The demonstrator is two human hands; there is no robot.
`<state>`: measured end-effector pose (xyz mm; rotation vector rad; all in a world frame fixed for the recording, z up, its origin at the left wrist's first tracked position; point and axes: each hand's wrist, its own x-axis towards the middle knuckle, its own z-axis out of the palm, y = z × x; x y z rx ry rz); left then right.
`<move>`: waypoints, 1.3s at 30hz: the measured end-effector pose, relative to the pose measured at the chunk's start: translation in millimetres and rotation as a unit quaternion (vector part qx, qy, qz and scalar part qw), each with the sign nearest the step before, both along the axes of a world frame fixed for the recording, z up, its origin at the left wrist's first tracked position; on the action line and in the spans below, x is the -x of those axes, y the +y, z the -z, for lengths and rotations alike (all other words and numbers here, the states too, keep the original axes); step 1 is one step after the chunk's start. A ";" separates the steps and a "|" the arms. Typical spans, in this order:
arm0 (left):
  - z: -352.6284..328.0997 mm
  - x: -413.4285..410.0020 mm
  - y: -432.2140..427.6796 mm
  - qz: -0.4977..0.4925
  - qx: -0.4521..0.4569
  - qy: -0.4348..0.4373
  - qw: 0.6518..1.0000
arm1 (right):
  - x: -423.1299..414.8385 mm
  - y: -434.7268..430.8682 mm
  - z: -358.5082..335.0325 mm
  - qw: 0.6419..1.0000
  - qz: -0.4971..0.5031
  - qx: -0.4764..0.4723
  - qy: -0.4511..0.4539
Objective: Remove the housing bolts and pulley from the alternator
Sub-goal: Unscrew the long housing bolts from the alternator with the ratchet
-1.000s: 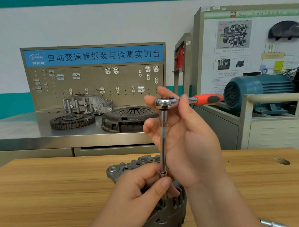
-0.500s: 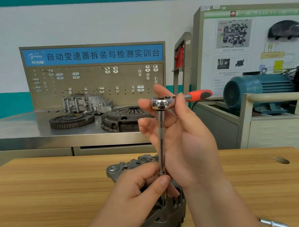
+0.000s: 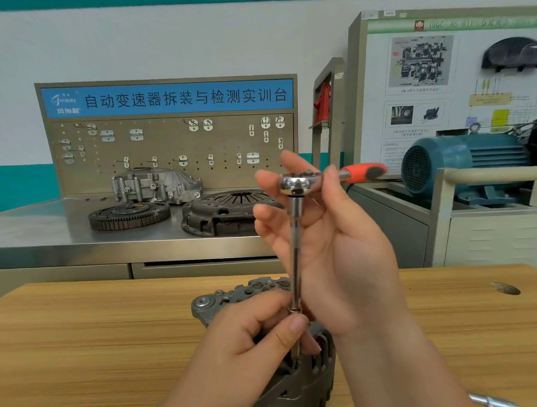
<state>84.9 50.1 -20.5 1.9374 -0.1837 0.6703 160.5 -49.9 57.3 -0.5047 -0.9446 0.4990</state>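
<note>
The grey alternator lies on the wooden table at the bottom centre, largely hidden by my hands. A ratchet with an orange handle sits atop a long chrome extension bar that stands upright on the alternator. My left hand pinches the bar's lower end between thumb and fingers, right above the housing. My right hand is raised, its fingers and thumb curled loosely round the ratchet's head. The bolt under the socket is hidden.
A chrome tool end pokes in at the table's bottom right, and a cable hole sits further right. Behind, a steel bench carries a flywheel, clutch cover and gearbox housing. A blue motor stands right.
The ratchet's head and orange handle have shifted slightly as my right fingers worked round the head. My left hand has kept its pinch on the bar's lower end.
</note>
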 end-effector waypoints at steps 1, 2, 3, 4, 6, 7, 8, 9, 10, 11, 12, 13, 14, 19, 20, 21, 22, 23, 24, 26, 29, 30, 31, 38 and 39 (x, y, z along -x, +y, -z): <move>-0.1 -0.3 0.3 -0.005 0.002 -0.001 1.000 | 0.2 0.2 -0.4 1.000 0.010 -0.006 -0.004; 0.1 -0.6 0.3 -0.011 0.003 -0.001 1.000 | 0.8 0.0 -0.8 1.000 0.023 -0.014 -0.012; 0.3 -0.8 0.6 -0.017 0.003 0.001 1.000 | 1.2 -0.2 -1.2 0.999 0.036 -0.020 -0.023; 0.9 -1.2 1.0 -0.020 0.002 0.002 1.000 | 1.5 -0.6 -1.3 0.998 0.050 -0.022 -0.036; 1.5 -1.6 1.1 -0.022 0.002 0.003 1.000 | 1.8 -1.0 -1.1 0.996 0.074 -0.022 -0.051; 1.4 -1.6 0.7 -0.023 0.002 0.003 1.000 | 2.0 -0.8 -0.7 0.995 0.081 -0.021 -0.050; 1.2 -1.7 0.3 -0.024 0.002 0.003 1.000 | 2.3 -0.4 -0.4 0.995 0.083 -0.020 -0.044; 1.2 -1.8 0.3 -0.024 0.002 0.003 1.000 | 2.9 0.2 -0.5 0.996 0.078 -0.019 -0.036; 1.4 -1.5 0.1 -0.024 0.003 0.001 1.000 | 3.2 0.6 -0.6 0.997 0.065 -0.018 -0.029; 1.2 -1.2 0.1 -0.022 0.004 -0.001 1.000 | 3.2 0.9 -0.8 0.998 0.049 -0.016 -0.020; 1.0 -0.6 -0.2 -0.019 0.004 -0.003 1.000 | 2.8 0.6 -1.0 0.999 0.035 -0.012 -0.012; 0.6 0.0 -0.7 -0.015 0.002 -0.004 1.000 | 2.1 0.0 -1.1 1.000 0.025 -0.005 -0.005; 0.4 0.4 -1.2 -0.013 -0.003 -0.003 1.000 | 1.1 -0.4 -1.1 1.000 0.020 0.001 -0.002; 0.6 -0.9 0.4 -0.010 0.003 0.008 1.000 | 1.1 -1.2 -0.8 0.996 0.062 -0.016 -0.058; 0.4 -0.8 0.2 -0.016 -0.004 0.008 1.000 | 1.4 -1.5 -0.2 0.993 0.092 -0.012 -0.078; 0.1 -0.7 0.0 -0.022 -0.010 0.007 1.000 | 1.7 -1.6 0.1 0.989 0.114 -0.008 -0.090; 0.3 -0.6 -0.3 -0.024 -0.009 0.005 1.000 | 1.7 -1.5 0.3 0.988 0.122 -0.008 -0.089; 0.4 -0.6 -0.5 -0.024 -0.006 0.003 1.000 | 1.9 -1.3 0.4 0.990 0.115 -0.011 -0.079; 0.2 -0.6 -0.5 -0.024 -0.003 0.001 1.000 | 2.1 -0.9 0.2 0.993 0.095 -0.015 -0.065; 0.1 -0.1 -1.3 -0.018 0.013 -0.001 1.000 | 1.5 -0.8 -0.4 0.998 0.049 -0.023 -0.035; -1.4 2.1 -2.4 -0.007 0.018 -0.001 1.000 | -0.1 -1.6 -0.8 1.000 0.006 -0.018 -0.010; -1.5 2.4 -2.5 -0.008 0.012 0.002 1.000 | -0.7 -1.4 -0.4 1.000 -0.002 -0.014 -0.010; -1.5 2.4 -2.3 -0.010 0.009 0.005 1.000 | -0.8 -1.0 -0.4 1.000 -0.005 -0.014 -0.014; 0.5 0.3 -1.1 -0.016 0.011 0.007 1.000 | -0.4 -1.6 2.6 0.976 0.175 -0.005 -0.130; 0.3 0.5 -1.3 -0.014 0.009 0.007 1.000 | 0.8 -1.2 2.2 0.980 0.157 -0.010 -0.122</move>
